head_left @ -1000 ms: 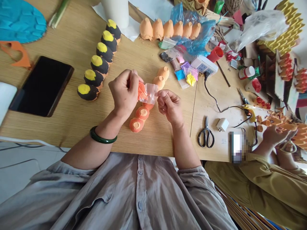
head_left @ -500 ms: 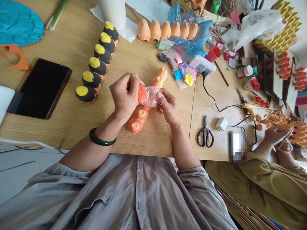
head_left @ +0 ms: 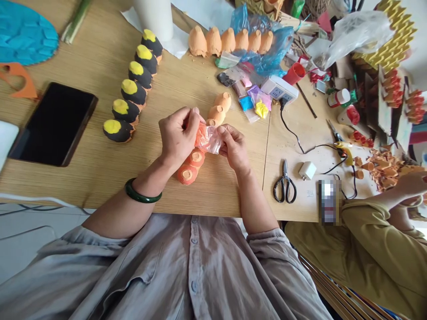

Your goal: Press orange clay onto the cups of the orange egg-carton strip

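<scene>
Between my hands is a small clear plastic bag (head_left: 211, 141) with soft orange clay inside. My left hand (head_left: 180, 135), above a dark green bangle, is closed in a pinch on the bag's clay-filled end. My right hand (head_left: 235, 146) pinches the opposite edge between thumb and fingers. Under the bag lies a row of egg-carton cups; the near cups (head_left: 187, 174) are coated orange-red and the far ones (head_left: 222, 102) are plain pale orange. The bag and my hands hide the row's middle.
On the left are a black-and-yellow cup row (head_left: 128, 91) and a dark tablet (head_left: 53, 124). Bare cups (head_left: 230, 41) stand at the back. Clay packets (head_left: 262, 108), a power strip (head_left: 279, 89), scissors (head_left: 284, 184) and a glue gun (head_left: 345, 153) lie rightward. A co-worker's arm (head_left: 396, 191) is far right.
The bag has been crumpled and tilted between my hands, its right end now lower. My left hand has shifted slightly right. The co-worker's hand has moved toward the right edge.
</scene>
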Demonstrator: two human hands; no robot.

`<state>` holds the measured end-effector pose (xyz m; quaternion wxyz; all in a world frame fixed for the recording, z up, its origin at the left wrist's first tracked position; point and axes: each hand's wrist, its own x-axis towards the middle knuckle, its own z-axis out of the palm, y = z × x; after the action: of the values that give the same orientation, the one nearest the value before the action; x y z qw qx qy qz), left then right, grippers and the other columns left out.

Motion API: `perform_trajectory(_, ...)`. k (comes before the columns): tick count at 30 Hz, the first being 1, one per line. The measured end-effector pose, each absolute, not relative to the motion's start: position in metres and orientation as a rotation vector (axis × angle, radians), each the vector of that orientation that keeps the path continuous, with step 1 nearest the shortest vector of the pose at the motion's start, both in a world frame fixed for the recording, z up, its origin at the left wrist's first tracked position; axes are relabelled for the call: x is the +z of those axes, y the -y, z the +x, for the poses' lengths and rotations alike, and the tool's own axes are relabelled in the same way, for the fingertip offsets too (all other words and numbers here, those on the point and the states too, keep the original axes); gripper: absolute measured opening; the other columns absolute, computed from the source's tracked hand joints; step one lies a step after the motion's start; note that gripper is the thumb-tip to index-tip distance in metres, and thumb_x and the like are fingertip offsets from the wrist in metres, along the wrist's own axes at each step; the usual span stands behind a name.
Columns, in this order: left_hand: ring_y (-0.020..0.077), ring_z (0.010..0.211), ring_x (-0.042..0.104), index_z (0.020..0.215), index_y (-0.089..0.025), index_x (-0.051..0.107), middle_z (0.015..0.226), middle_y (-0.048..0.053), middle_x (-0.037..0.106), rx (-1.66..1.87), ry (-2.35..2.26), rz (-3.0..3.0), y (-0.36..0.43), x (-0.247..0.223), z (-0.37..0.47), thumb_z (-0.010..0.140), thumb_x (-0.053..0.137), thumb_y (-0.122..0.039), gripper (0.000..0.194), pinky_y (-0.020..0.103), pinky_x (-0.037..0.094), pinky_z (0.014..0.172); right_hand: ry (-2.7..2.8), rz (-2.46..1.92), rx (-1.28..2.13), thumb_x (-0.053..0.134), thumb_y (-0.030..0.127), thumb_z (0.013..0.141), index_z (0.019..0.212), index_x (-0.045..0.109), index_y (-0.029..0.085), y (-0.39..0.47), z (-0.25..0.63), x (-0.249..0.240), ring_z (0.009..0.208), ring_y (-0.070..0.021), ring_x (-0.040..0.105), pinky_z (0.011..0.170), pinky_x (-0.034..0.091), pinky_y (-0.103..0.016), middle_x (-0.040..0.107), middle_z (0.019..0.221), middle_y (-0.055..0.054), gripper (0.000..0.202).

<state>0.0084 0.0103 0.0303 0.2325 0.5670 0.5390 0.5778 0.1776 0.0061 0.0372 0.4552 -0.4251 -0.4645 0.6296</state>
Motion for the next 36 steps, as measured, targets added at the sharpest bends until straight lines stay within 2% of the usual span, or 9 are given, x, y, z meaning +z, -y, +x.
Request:
perform_trajectory(3,0.0176,0.062,0.068,0.075,-0.028,0.071,0.073,0.001,0.081,1.628,-1.447,1.574,-0.008,0.033,0.011,0.12,0.061,-0.065,0.058,0.04,0.05,0.067,1.207,-1.079,1.463,0.09,0.089,0.088,0.068,0.052,0.027,-0.007,0.18,0.036,0.055,-0.0094,0.024,0.049,0.025,-0.025,0.032,0.059,0.009,0.075)
perform_trajectory(6,0.0172,0.064,0.069,0.076,-0.027,0.071,0.074,0.0,0.081,1.59,-1.452,1.58,-0.007,0.032,0.012,0.12,0.061,-0.061,0.056,0.039,0.051,0.068,1.293,-1.099,1.338,0.086,0.091,0.09,0.07,0.059,0.026,-0.007,0.182,0.034,0.058,-0.0106,0.029,0.05,0.025,-0.025,0.037,0.06,0.007,0.073)
perform_trajectory(12,0.0178,0.065,0.065,0.076,-0.029,0.071,0.073,0.0,0.076,1.638,-1.482,1.475,-0.013,0.029,0.005,0.12,0.064,-0.057,0.053,0.041,0.049,0.07,1.349,-1.054,1.546,0.082,0.101,0.086,0.064,0.043,0.028,-0.009,0.182,0.035,0.055,-0.0088,0.027,0.048,0.022,-0.027,0.036,0.057,0.008,0.085)
perform_trajectory(17,0.0188,0.065,0.064,0.074,-0.029,0.071,0.072,0.001,0.072,1.682,-1.482,1.4,-0.017,0.028,0.003,0.119,0.064,-0.06,0.055,0.041,0.049,0.071,1.447,-0.943,1.544,0.089,0.092,0.088,0.065,0.057,0.024,-0.008,0.183,0.038,0.054,-0.0071,0.031,0.053,0.026,-0.027,0.043,0.057,0.008,0.079)
perform_trajectory(21,0.0216,0.067,0.065,0.075,-0.03,0.07,0.072,0.003,0.075,1.637,-1.492,1.396,-0.016,0.025,0.006,0.117,0.067,-0.065,0.055,0.043,0.051,0.072,1.433,-0.947,1.41,0.09,0.091,0.088,0.062,0.055,0.024,-0.006,0.181,0.036,0.056,-0.0072,0.034,0.055,0.028,-0.028,0.044,0.058,0.008,0.081)
perform_trajectory(25,0.0214,0.066,0.066,0.073,-0.032,0.071,0.073,0.003,0.077,1.659,-1.531,1.404,-0.017,0.024,0.002,0.117,0.066,-0.068,0.057,0.043,0.053,0.07,1.358,-0.969,1.499,0.093,0.091,0.085,0.065,0.056,0.024,-0.005,0.179,0.033,0.052,-0.0062,0.031,0.05,0.025,-0.026,0.045,0.057,0.009,0.079)
perform_trajectory(30,0.0212,0.067,0.069,0.073,-0.033,0.073,0.074,0.002,0.078,1.642,-1.497,1.421,-0.019,0.024,-0.006,0.117,0.065,-0.072,0.059,0.045,0.054,0.072,1.385,-0.924,1.632,0.095,0.086,0.086,0.073,0.065,0.022,-0.003,0.18,0.033,0.049,-0.0051,0.029,0.046,0.022,-0.026,0.048,0.059,0.009,0.072)
perform_trajectory(33,0.0229,0.069,0.07,0.075,-0.033,0.073,0.075,0.003,0.08,1.629,-1.493,1.417,-0.018,0.023,-0.005,0.117,0.064,-0.072,0.057,0.047,0.056,0.074,1.45,-0.907,1.569,0.096,0.082,0.088,0.075,0.068,0.022,-0.003,0.182,0.037,0.052,-0.0064,0.032,0.048,0.022,-0.026,0.046,0.058,0.009,0.068)
perform_trajectory(36,0.0249,0.072,0.072,0.078,-0.033,0.073,0.077,0.003,0.081,1.62,-1.521,1.418,-0.017,0.023,-0.002,0.118,0.062,-0.069,0.055,0.048,0.056,0.074,1.469,-0.929,1.494,0.092,0.084,0.092,0.073,0.068,0.022,-0.002,0.182,0.04,0.054,-0.0072,0.032,0.049,0.022,-0.026,0.046,0.058,0.008,0.069)
